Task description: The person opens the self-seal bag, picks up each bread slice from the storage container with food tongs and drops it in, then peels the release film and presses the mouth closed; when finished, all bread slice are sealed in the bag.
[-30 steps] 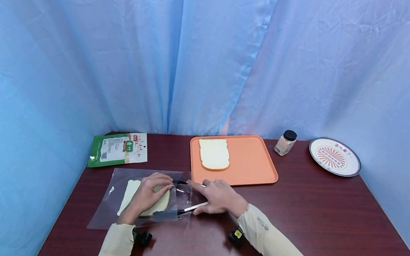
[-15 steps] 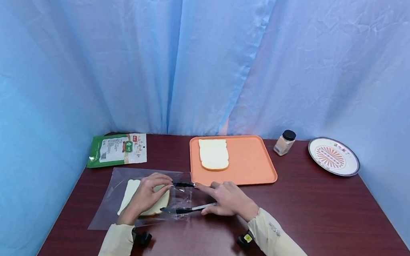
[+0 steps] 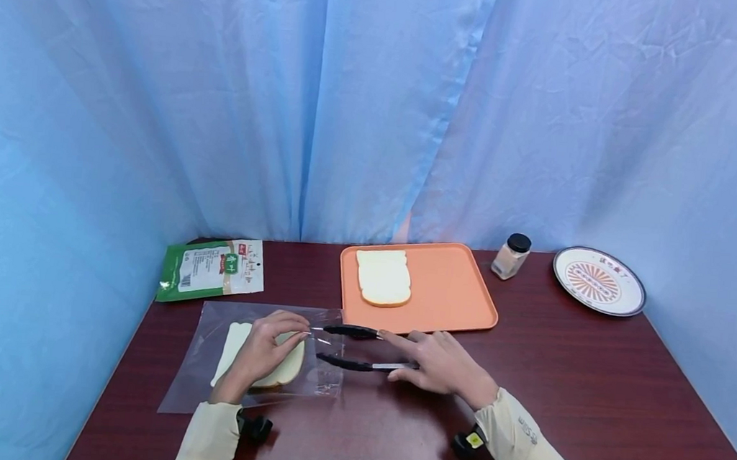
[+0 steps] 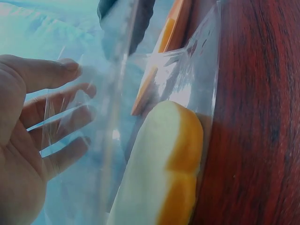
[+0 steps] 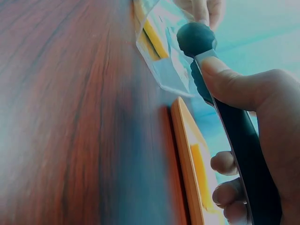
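My left hand [image 3: 271,345] pinches the upper film of a clear plastic bag [image 3: 190,382] lying on the table. A slice of bread [image 3: 235,342] lies inside it, partly hidden by that hand; its brown crust shows through the film in the left wrist view. With my right hand [image 3: 439,362] I grip tongs [image 3: 350,331] with black tips, spread apart and holding nothing. In the head view the tips overlap the bag's right end; whether they are inside the mouth I cannot tell. The right wrist view shows the thumb along the tongs' arm.
An orange tray [image 3: 455,291] behind the hands bears another bread slice [image 3: 384,278]. A green and white packet [image 3: 212,270] lies at the back left. A black-lidded jar [image 3: 511,257] and a patterned plate [image 3: 600,282] stand at the back right, before blue curtains.
My right hand has moved to the right, drawing the tongs away from the bread, with the black tips coming mostly clear of the bag. The left hand has stayed put on the film.
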Demonstrator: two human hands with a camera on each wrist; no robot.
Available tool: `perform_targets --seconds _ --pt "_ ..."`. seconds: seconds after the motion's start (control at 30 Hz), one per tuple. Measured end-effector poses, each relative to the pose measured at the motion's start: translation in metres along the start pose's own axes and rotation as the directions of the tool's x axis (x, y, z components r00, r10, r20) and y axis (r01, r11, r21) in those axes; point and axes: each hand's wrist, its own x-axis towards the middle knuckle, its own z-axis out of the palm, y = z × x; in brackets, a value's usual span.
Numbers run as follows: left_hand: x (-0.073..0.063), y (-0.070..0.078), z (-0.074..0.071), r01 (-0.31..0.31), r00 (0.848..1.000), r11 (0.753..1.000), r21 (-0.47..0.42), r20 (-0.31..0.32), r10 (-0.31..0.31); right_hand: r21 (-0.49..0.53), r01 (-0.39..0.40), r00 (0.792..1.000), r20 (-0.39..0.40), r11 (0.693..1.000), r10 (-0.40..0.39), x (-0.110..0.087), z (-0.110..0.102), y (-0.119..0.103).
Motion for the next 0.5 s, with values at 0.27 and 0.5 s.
perform_targets --seconds 0.27,0.5 --pt "0.001 0.001 0.0 0.029 1.0 1.0 0.006 0.007 -0.029 0.056 -0.049 0.992 -0.111 0.997 0.055 -0.024 -0.002 0.011" --pt "0.0 0.001 0.002 0.03 1.0 1.0 0.001 0.005 -0.03 0.06 -0.132 0.975 -0.172 0.989 0.141 -0.039 -0.001 0.015"
